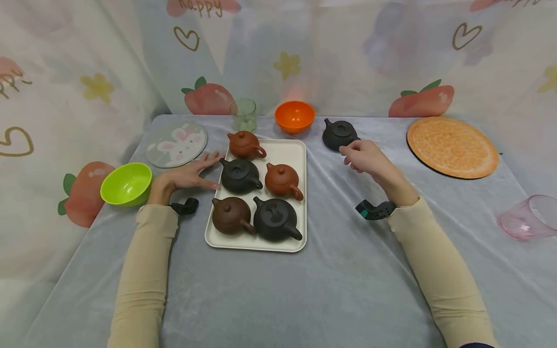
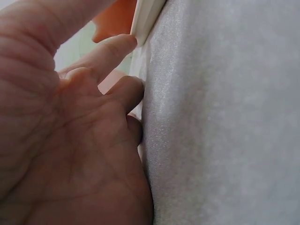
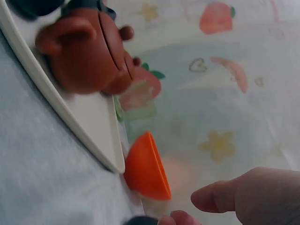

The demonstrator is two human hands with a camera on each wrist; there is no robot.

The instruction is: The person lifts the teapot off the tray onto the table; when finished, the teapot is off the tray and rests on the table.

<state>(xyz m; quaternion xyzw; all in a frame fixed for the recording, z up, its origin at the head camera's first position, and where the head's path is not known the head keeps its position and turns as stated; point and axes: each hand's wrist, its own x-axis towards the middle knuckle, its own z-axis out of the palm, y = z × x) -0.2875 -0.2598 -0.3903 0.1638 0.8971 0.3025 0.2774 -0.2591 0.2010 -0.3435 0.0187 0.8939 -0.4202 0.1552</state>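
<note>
A cream tray (image 1: 288,151) carries several small clay teapots: two reddish-brown (image 1: 244,144) (image 1: 282,180), one dark brown (image 1: 230,215) and two black (image 1: 239,176) (image 1: 276,218). My left hand (image 1: 191,174) lies flat on the cloth with straight fingers against the tray's left edge (image 2: 147,16). Another black teapot (image 1: 339,134) stands off the tray at the back. My right hand (image 1: 363,157) hovers just beside its handle with fingers loosely curled, holding nothing. The right wrist view shows the thumb (image 3: 213,198), the tray corner (image 3: 89,126) and a reddish-brown teapot (image 3: 89,56).
An orange bowl (image 1: 294,116) and a clear glass (image 1: 243,113) stand behind the tray. At the left are a green bowl (image 1: 126,183) and a round rabbit mat (image 1: 176,143). On the right lie an orange round mat (image 1: 452,146) and a tipped pink cup (image 1: 528,217).
</note>
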